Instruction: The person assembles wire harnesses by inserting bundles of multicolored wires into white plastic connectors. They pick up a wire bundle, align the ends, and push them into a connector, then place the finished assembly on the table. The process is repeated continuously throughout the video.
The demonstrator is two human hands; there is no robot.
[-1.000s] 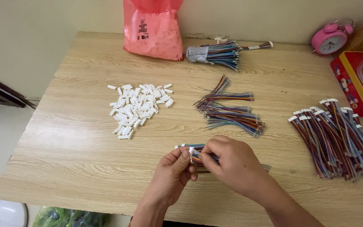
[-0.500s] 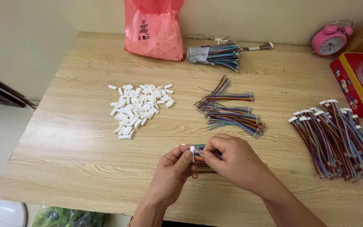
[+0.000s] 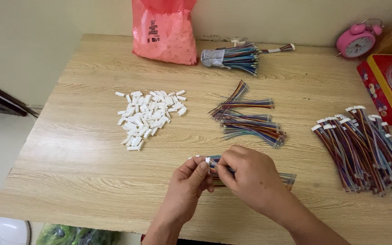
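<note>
While your left hand (image 3: pixel 184 190) and right hand (image 3: pixel 250 179) pinch thin rainbow wire bundle (image 3: pixel 287 178), small white plastic plug (image 3: pixel 208 159) sits between fingertips; wires run rightward.

Worktop (image 3: pixel 82 181): pale wood-grain board, seen from above, its far edge against a light wall.
Landmark: heap of small white connector housings (image 3: pixel 148 117), lying left of the middle.
Beyond the heap: pink plastic bag (image 3: pixel 163 29) standing at the far edge.
Right of the bag: tied bundle of coloured wires (image 3: pixel 234 57) with a paper band.
Right of the heap: loose fan of coloured wire leads (image 3: pixel 248 118), near the middle.
Far right of the heap: large pile of wire leads with white plugs (image 3: pixel 364 147).
Far-right corner: pink alarm clock (image 3: pixel 355 43); just nearer, red box (image 3: pixel 377 86).
</note>
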